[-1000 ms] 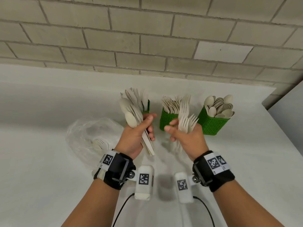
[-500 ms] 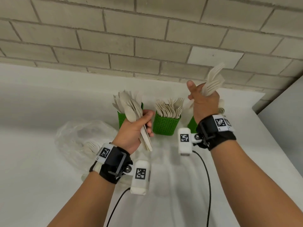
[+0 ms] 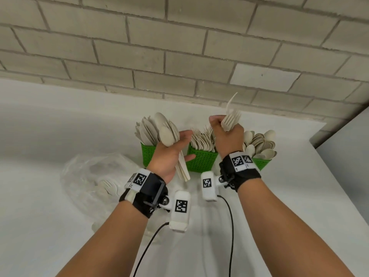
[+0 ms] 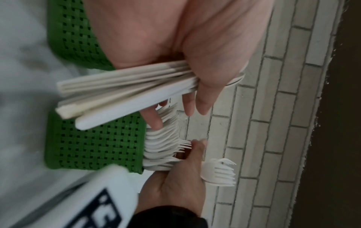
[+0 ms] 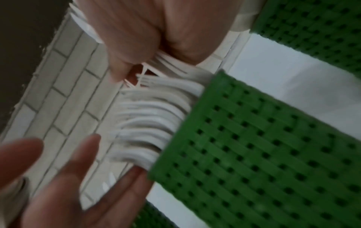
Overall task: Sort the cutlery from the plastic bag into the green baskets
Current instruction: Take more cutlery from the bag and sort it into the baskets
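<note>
Bag (image 3: 95, 176) on table (image 3: 40, 216), near left. Left hand (image 3: 169, 154) holds spoons (image 3: 165, 132) against palm, fingers (image 4: 203, 100) loosely extended. Right hand (image 3: 225, 134) fist clamped on forks (image 3: 229, 120) above middle basket (image 3: 201, 159).

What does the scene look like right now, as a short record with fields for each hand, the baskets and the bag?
left hand: left hand holds a bundle of pale disposable spoons, thumb and palm in grip, fingers partly extended
right hand: right hand grips a bunch of pale disposable forks above the middle green woven plastic basket
baskets: three in a row, each holding cutlery
bag: crumpled clear plastic bag on the white table, forks inside
</note>
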